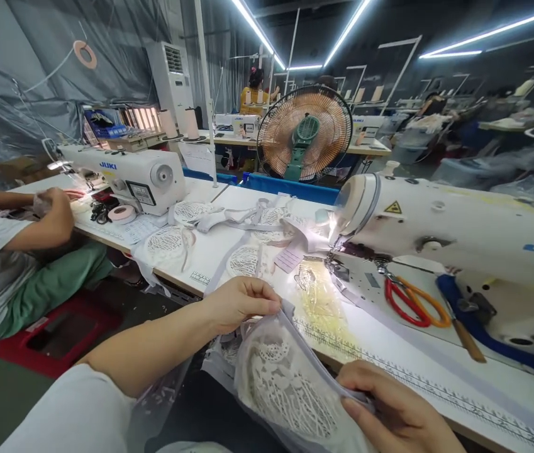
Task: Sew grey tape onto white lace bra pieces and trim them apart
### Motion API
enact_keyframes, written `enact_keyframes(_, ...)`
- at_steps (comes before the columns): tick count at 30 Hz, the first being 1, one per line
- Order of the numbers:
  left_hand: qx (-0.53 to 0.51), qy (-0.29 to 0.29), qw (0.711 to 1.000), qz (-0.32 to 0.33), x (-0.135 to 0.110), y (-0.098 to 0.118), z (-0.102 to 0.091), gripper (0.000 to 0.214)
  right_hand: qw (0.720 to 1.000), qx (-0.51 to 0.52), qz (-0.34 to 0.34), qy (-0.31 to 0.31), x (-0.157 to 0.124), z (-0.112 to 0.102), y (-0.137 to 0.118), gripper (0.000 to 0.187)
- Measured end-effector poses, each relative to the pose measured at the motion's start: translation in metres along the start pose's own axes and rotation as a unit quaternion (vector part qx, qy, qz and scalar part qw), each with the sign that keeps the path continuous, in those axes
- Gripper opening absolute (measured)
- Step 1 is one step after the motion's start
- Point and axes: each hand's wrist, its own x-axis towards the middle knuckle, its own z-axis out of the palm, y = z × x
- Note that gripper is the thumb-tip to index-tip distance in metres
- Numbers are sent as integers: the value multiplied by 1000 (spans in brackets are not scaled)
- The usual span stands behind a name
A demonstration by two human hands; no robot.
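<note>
A white lace bra cup piece (290, 384) with a pale lilac edge hangs between my hands, in front of the table's edge. My left hand (241, 305) pinches its upper corner between thumb and fingers. Lower right, my right hand (389, 402) grips the same lilac edge, pulling it into a straight line. Beyond my hands stands a white sewing machine (436, 214), its needle area brightly lit. More lace cup pieces (244, 259) lie linked by lilac strips on the white tabletop. A lilac strip (314, 236) runs up to the needle area.
Red-handled scissors (406, 302) with one orange loop lie under the machine arm. A clear packet (318, 289) sits near the needle. At the left, a co-worker (21, 251) sits at another sewing machine (125, 179). A large fan (305, 129) stands behind the table.
</note>
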Motion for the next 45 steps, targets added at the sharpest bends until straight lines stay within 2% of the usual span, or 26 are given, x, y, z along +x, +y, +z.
enact_keyframes(3, -6, 15, 1000, 22, 1, -2, 3, 26, 1000, 0, 4, 0, -1, 1, 2, 12)
enact_keyframes(9, 63, 9, 996, 57, -2, 3, 6, 25, 998, 39, 50, 19, 0, 4, 1, 14)
enact_keyframes(15, 38, -20, 999, 3, 3, 8, 5, 24, 979, 140, 116, 87, 0, 11, -3, 19)
enact_keyframes(18, 25, -17, 999, -34, 5, 10, 5, 22, 973, 170, 130, 91, 0, 12, -2, 19)
enact_keyframes(23, 10, 0, 999, -31, 6, 14, 8, 20, 966, 182, 143, 114, 0, 12, 2, 20)
enact_keyframes(28, 25, 19, 999, -7, 5, 17, 9, 19, 962, 212, 147, 92, 1, 10, 13, 17)
enact_keyframes(32, 21, 13, 1000, -9, 3, 18, 8, 27, 956, 239, 150, 77, 5, 9, 22, 20)
enact_keyframes(38, 72, -46, 994, 62, -1, 11, 2, 41, 953, 266, 126, 73, 9, 12, 19, 18)
enact_keyframes(42, 129, -24, 984, 123, -3, 6, 0, 36, 964, 231, 109, 69, 9, 17, 19, 16)
enact_keyframes(45, 143, 0, 981, 133, -4, 6, 0, 30, 971, 205, 98, 70, 10, 21, 16, 16)
